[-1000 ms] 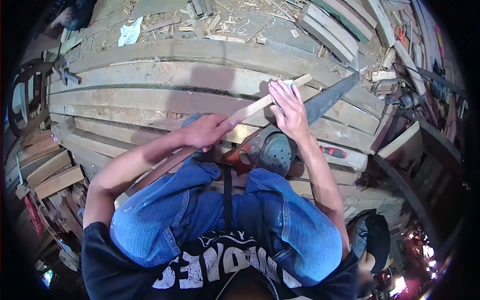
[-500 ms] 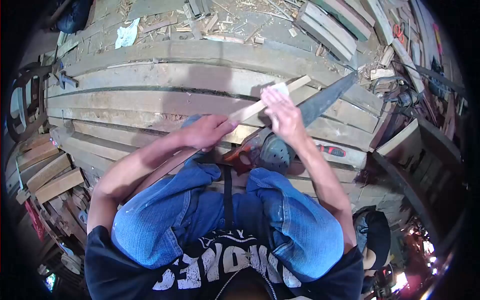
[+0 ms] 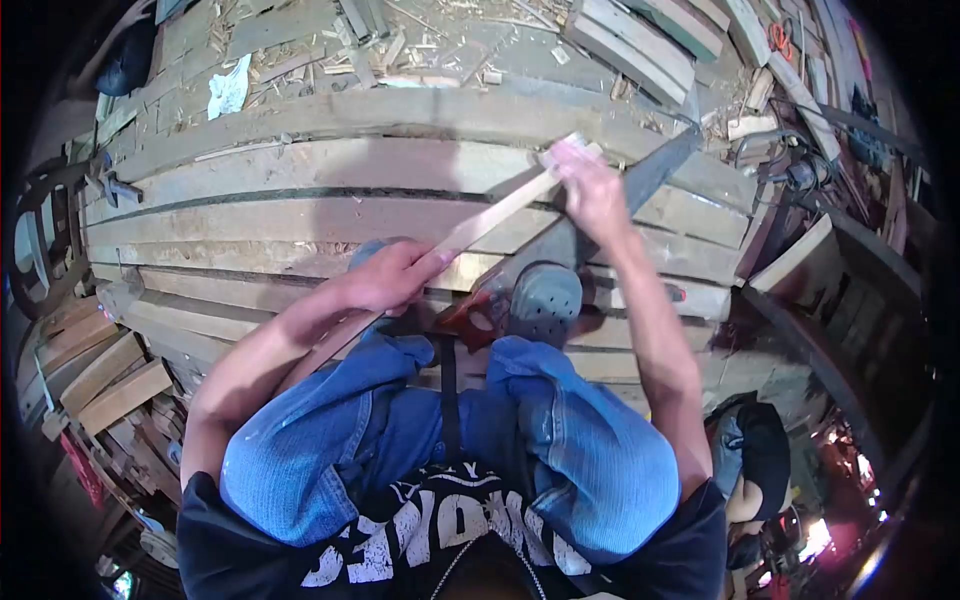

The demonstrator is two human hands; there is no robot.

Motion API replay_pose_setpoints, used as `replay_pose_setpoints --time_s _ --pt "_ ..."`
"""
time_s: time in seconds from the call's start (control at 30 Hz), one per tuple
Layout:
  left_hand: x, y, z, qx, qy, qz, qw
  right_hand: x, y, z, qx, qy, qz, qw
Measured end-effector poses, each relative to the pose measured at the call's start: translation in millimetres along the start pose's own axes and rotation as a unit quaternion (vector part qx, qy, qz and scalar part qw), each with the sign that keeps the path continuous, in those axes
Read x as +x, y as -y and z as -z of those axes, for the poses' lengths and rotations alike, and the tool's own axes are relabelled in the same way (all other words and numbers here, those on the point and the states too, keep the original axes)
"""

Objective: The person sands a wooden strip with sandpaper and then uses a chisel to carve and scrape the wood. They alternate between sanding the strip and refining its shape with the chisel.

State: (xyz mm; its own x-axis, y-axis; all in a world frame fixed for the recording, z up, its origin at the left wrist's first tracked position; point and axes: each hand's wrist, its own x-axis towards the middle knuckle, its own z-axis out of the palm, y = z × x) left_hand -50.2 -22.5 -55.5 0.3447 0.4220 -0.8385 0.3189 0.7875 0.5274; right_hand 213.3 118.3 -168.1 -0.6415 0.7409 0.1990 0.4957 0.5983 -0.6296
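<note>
My left hand is closed around the near part of a narrow wooden strip, which slants up and to the right over the planks. At the strip's far end my right hand pinches a pale folded piece of sandpaper against the wood. It is mostly covered by the fingers. Under the strip lies a handsaw, its blade pointing to the upper right. Its orange-brown handle sits beside my grey clog.
Long wooden planks form the surface in front of me. Offcuts are piled at left, and a hammer lies nearby. Thick timber pieces and wood chips are at the top. A wooden frame stands at right; another person is at lower right.
My right hand has slid the sandpaper up and outward along the strip to its far end. My left hand still holds the strip and has shifted slightly left with the view.
</note>
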Motion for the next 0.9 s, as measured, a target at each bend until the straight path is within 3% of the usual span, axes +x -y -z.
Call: replay_pose_setpoints --time_s 0.07,0.13,0.17,0.2,0.27,0.33,0.4,0.47,0.57,0.67,0.9 --pt "-2.0 -1.5 -1.8 0.002 0.005 0.021 1.0 -1.8 -15.4 0.8 0.012 -0.038 0.02 0.999" --pt "1.6 -4.1 3.2 0.008 0.0 0.031 1.0 -5.5 -0.4 -3.0 0.007 -0.023 -0.025 0.999" --pt "4.3 1.0 3.4 0.024 0.001 0.022 0.999 -9.7 13.6 -8.4 0.028 -0.038 0.024 0.999" --pt "3.0 0.5 2.1 0.038 0.003 0.017 0.999 -8.5 36.9 -10.3 0.08 -0.056 -0.005 0.995" --pt "0.4 -2.6 -0.6 0.027 -0.004 0.02 0.999 -4.6 19.6 -7.0 0.064 -0.039 0.04 0.996" --pt "-2.5 -6.0 1.2 0.025 -0.002 0.026 0.999 2.3 -6.6 1.3 -0.013 -0.037 -0.046 0.998" --pt "-1.4 -1.0 0.2 0.049 -0.015 0.02 0.998 0.7 -0.8 0.1 0.008 -0.06 -0.081 0.995" --pt "0.3 0.9 -0.3 0.071 -0.03 0.01 0.997 -7.2 30.2 -9.3 0.044 -0.051 -0.005 0.998" --pt "-4.0 -3.0 -4.9 0.174 -0.093 -0.035 0.98 -7.0 51.3 -14.4 0.075 -0.063 -0.01 0.995" --pt "-12.9 -11.4 -4.7 0.193 -0.135 -0.083 0.968 8.0 56.1 -0.6 0.063 -0.074 0.01 0.995" --pt "-9.2 -15.5 1.8 0.189 -0.133 -0.041 0.972 14.5 40.3 -11.3 0.075 -0.06 0.062 0.993"
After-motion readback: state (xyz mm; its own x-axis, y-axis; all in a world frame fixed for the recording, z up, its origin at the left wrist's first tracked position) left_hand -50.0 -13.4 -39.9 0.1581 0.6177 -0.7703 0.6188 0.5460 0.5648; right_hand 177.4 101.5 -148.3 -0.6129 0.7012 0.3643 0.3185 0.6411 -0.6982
